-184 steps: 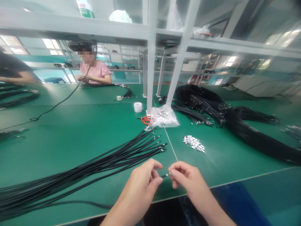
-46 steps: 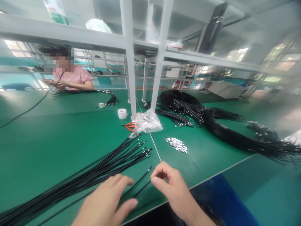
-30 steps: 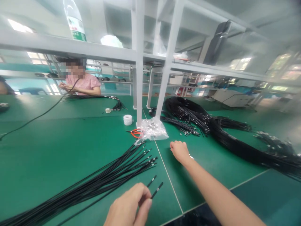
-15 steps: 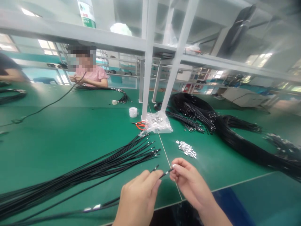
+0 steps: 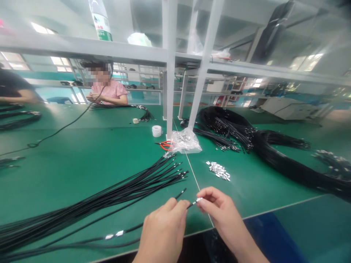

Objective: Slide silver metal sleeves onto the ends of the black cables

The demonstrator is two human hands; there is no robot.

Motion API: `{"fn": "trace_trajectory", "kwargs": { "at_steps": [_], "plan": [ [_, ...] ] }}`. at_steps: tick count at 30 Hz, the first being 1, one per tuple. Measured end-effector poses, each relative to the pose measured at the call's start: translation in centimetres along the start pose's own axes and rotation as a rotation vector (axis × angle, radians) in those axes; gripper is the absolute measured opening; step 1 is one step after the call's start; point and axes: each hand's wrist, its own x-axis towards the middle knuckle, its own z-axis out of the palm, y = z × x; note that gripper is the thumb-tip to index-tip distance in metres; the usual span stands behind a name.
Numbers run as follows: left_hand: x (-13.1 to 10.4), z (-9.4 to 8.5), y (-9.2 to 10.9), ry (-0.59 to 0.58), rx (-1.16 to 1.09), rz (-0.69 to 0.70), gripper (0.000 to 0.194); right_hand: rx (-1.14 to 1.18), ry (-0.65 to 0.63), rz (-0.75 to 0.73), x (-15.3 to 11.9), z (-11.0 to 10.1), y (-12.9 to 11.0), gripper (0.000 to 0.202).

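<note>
My left hand (image 5: 166, 224) is closed around a thin black cable (image 5: 192, 205), whose short end sticks out past the fingers to the right. At that end, a small silver metal sleeve (image 5: 199, 199) is pinched between the thumb and fingertips of my right hand (image 5: 221, 210). Whether the sleeve sits around the cable tip or only touches it, I cannot tell. Another black cable end (image 5: 181, 193) pokes out beyond my left knuckles. Left of my hands lies a bundle of black cables (image 5: 117, 195), and past my right hand is a pile of silver sleeves (image 5: 218, 171).
A clear plastic bag (image 5: 187, 140) of small parts rests by the shelf post (image 5: 170, 91), beside orange-handled pliers (image 5: 165, 145) and a white tape roll (image 5: 157, 131). Large black cable coils (image 5: 274, 160) spread across the right. A co-worker (image 5: 111, 91) sits across the green table (image 5: 68, 157).
My right fingers have shifted slightly at the cable end, and the silver sleeve between them shows more plainly. My left hand keeps its grip. The view has tilted a little.
</note>
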Motion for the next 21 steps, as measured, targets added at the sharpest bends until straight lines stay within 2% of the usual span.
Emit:
{"fn": "trace_trajectory", "kwargs": {
  "at_steps": [2,6,8,12,16,21],
  "plan": [
    [0.2,-0.5,0.1,-0.043,-0.081,-0.023,0.030,-0.034,-0.027,0.009,-0.2,0.2,-0.2,0.013],
    [0.8,-1.0,-0.2,-0.082,-0.389,-0.030,0.037,0.106,-0.179,0.091,-0.3,1.2,-0.2,0.013],
    [0.9,-1.0,-0.5,-0.093,-0.493,-0.053,0.034,0.108,-0.215,0.097,-0.2,1.8,0.2,0.014],
    [1.3,-1.1,-1.1,-0.100,-0.601,-0.103,0.024,0.103,-0.144,0.074,0.0,2.3,0.9,0.017],
    [2.4,-1.6,-1.5,-0.232,-0.710,-0.109,0.006,-0.087,-0.041,-0.023,-0.1,2.1,1.0,0.019],
    [3.6,-1.6,-2.0,-0.346,-0.740,-0.073,0.008,-0.225,0.001,-0.034,-0.4,2.4,0.0,0.021]
  ]
}}
